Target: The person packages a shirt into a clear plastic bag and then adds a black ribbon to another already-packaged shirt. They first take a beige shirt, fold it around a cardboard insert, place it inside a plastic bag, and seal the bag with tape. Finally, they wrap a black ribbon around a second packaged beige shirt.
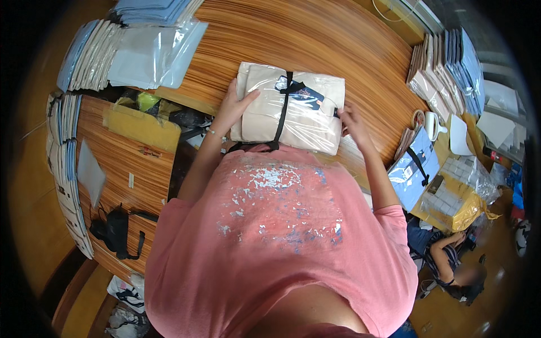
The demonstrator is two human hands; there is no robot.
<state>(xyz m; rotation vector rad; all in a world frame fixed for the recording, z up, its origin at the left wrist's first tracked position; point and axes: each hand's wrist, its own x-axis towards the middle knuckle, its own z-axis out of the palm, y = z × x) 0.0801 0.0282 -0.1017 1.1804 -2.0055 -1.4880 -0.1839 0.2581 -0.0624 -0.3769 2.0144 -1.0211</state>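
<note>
A folded cream cloth bundle in shiny clear plastic lies on the wooden table in front of me. A black strap runs down its middle with a knot near the top, and a dark blue card is tucked beside the strap. My left hand grips the bundle's left side, thumb on top and the other fingers partly hidden at the edge. On the right edge, my right hand pinches the wrapping with bent fingers.
Stacks of wrapped blue and cream packs stand at the far left, with similar packs at the far right. Nearer right are a strapped blue pack, a white tape dispenser and a taped carton. Another person sits at lower right.
</note>
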